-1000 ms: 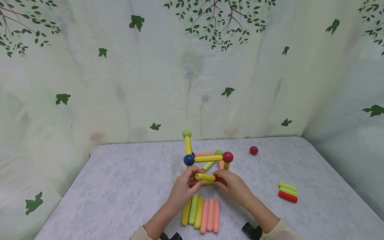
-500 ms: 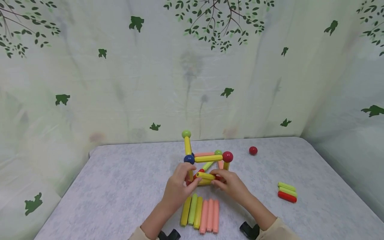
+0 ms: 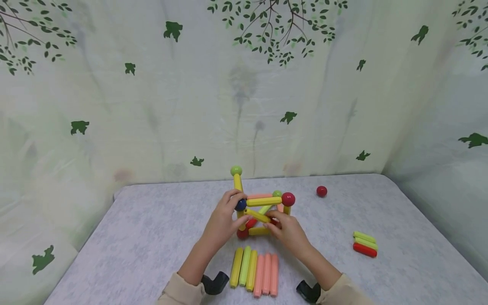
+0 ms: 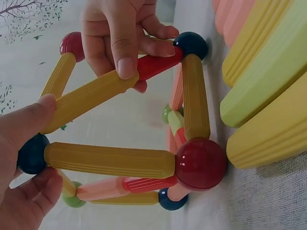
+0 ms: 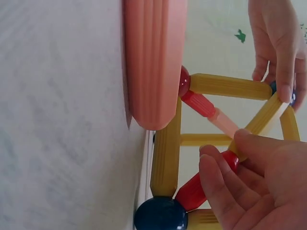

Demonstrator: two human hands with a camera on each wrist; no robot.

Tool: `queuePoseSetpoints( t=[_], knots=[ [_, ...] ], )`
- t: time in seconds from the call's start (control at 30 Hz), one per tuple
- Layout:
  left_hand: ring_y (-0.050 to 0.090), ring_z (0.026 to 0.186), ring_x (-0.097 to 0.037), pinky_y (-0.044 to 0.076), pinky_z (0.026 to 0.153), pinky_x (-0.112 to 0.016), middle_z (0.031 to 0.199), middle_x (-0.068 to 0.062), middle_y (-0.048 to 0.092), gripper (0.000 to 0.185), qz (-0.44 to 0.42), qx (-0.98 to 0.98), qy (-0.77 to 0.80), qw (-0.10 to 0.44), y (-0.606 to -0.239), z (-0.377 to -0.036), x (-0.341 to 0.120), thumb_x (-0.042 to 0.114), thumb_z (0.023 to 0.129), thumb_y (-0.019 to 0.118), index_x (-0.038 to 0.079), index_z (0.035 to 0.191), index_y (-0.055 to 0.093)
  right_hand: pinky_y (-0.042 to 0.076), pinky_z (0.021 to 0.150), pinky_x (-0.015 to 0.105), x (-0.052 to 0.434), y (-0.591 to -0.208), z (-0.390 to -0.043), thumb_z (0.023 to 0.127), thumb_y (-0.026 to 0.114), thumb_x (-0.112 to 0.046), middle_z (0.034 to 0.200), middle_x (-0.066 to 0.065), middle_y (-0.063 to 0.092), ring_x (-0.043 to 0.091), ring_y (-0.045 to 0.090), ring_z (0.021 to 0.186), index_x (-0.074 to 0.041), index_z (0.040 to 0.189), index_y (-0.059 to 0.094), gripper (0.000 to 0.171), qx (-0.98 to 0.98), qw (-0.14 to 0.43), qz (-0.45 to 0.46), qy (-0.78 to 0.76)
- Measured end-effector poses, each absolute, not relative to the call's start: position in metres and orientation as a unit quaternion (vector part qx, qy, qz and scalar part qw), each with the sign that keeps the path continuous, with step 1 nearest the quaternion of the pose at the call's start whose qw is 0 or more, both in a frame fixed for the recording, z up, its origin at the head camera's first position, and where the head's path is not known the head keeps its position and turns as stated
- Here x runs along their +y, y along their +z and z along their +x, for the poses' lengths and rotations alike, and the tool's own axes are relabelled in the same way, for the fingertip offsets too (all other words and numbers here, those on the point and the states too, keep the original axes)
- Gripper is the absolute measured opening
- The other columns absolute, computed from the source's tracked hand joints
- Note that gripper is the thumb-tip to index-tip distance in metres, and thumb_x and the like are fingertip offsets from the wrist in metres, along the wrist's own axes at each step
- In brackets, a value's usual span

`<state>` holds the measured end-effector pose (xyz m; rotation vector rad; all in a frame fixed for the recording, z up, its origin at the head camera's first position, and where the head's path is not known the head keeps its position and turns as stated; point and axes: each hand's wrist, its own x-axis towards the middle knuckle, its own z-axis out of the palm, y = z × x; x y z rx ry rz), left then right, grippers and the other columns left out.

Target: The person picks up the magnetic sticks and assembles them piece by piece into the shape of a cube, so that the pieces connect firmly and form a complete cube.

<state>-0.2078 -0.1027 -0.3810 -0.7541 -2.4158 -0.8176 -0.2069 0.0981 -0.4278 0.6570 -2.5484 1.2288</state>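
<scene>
Yellow-and-red rod (image 3: 258, 216) sits diagonal across the near face of the rod-and-ball frame (image 3: 263, 207) on the table (image 3: 152, 237); your right hand (image 3: 284, 228) pinches its lower red end, your left hand (image 3: 223, 218) curls round the dark blue ball (image 3: 240, 205) at the frame's upper left corner, thumb on the rod's yellow tip; steady that ball, seat the tip square on it, keep pressure light so the frame likely won't skew; rods are ribbed plastic cylinders with blunt ends, balls smooth and glossy; a green ball (image 3: 236, 170) tops a post above the blue one; loose rods (image 3: 254, 271) lie in a row just in front of the frame; a red ball (image 3: 322, 191) rests right of it.
</scene>
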Motion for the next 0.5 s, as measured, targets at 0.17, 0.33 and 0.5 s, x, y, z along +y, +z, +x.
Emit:
queuePoseSetpoints(
  t=[0.17, 0.33, 0.5],
  knots=[
    [0.053, 0.094, -0.017, 0.049, 0.073, -0.024, 0.117, -0.008, 0.043, 0.05, -0.279, -0.869, -0.326, 0.247, -0.385, -0.211, -0.101, 0.011, 0.069, 0.077, 0.007, 0.112, 0.053, 0.047, 0.052, 0.017, 0.096, -0.427, -0.208, 0.079, 0.069, -0.011, 0.09, 0.001, 0.063, 0.006, 0.053, 0.061, -0.008, 0.104, 0.062, 0.026, -0.879, 0.118, 0.204, 0.414],
    [0.053, 0.097, -0.018, 0.048, 0.077, -0.026, 0.116, -0.008, 0.043, 0.047, -0.276, -0.865, -0.333, 0.257, -0.388, -0.212, -0.099, 0.007, 0.072, 0.075, 0.006, 0.113, 0.052, 0.047, 0.053, 0.017, 0.094, -0.429, -0.21, 0.08, 0.068, -0.01, 0.09, 0.003, 0.063, 0.007, 0.054, 0.061, -0.006, 0.103, 0.062, 0.024, -0.882, 0.116, 0.19, 0.416],
    [0.054, 0.087, -0.019, 0.049, 0.07, -0.029, 0.122, -0.012, 0.037, 0.053, -0.239, -0.867, -0.357, 0.251, -0.393, -0.209, -0.096, 0.011, 0.076, 0.073, 0.007, 0.121, 0.045, 0.047, 0.055, 0.016, 0.097, -0.424, -0.204, 0.077, 0.07, -0.008, 0.09, 0.002, 0.062, 0.004, 0.054, 0.063, -0.005, 0.101, 0.062, 0.025, -0.869, 0.152, 0.203, 0.425]
  ],
)
